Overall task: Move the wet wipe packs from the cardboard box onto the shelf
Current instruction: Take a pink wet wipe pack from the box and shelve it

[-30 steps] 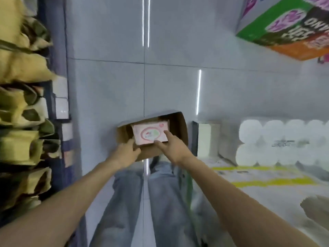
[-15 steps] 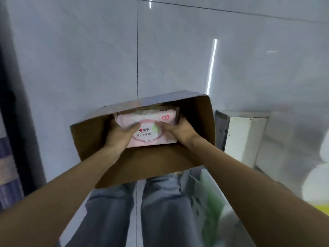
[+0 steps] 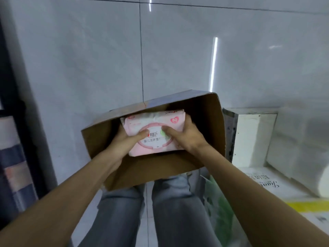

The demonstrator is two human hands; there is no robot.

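Down on the tiled floor (image 3: 89, 68) sits the cardboard box (image 3: 151, 168), open toward the person. Inside it a pink wet wipe pack (image 3: 154, 132) is gripped at both ends; no shelf placement shows yet, so this pack's move looks barely begun. Left hand (image 3: 124, 141) and right hand (image 3: 185, 136) are each closed on the pack, thumbs pressing its front.

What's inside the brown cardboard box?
Inside the cardboard box is a pink wet wipe pack, gripped by the left hand and right hand. Whether more packs lie underneath can't be seen; the pack and hands cover that.
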